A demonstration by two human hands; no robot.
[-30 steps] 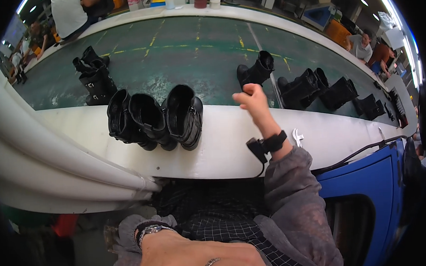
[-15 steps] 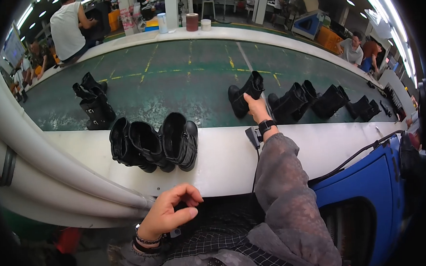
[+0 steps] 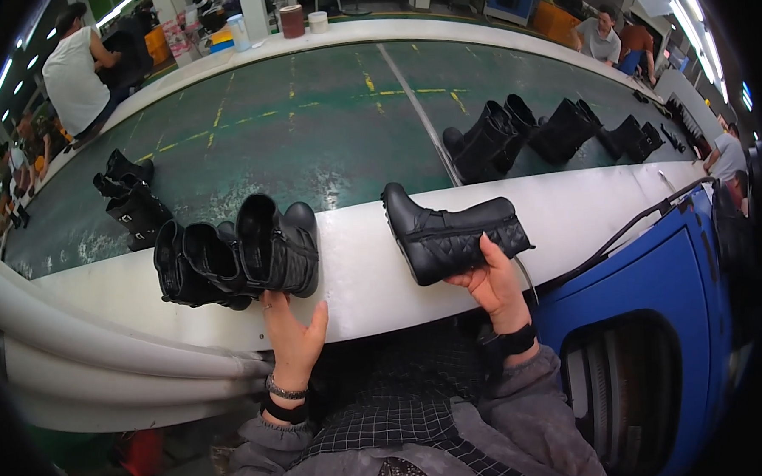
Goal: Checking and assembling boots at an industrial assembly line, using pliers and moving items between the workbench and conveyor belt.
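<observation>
My right hand (image 3: 492,291) grips a black ankle boot (image 3: 453,231) by its shaft and holds it tipped on its side over the white ledge, toe pointing left. A zip and quilted panel show on the boot. To the left, my left hand (image 3: 294,340) has its thumb spread and fingers stretched toward a row of black boots (image 3: 301,250) standing upright on the ledge. Its fingertips meet the lower edge of these boots and are partly hidden; I cannot tell whether they press on them.
Beyond the white ledge (image 3: 354,311) runs a green conveyor belt (image 3: 342,129). More black boots stand on it at the right (image 3: 487,140) and the left (image 3: 133,210). A blue machine (image 3: 630,287) is close at my right, and thick white pipes (image 3: 104,318) curve past my left. People work farther off.
My right hand has brought the boot from the belt back over the ledge and tipped it sideways. My left hand has moved forward to the standing boots, its fingers straightening. The view has shifted.
</observation>
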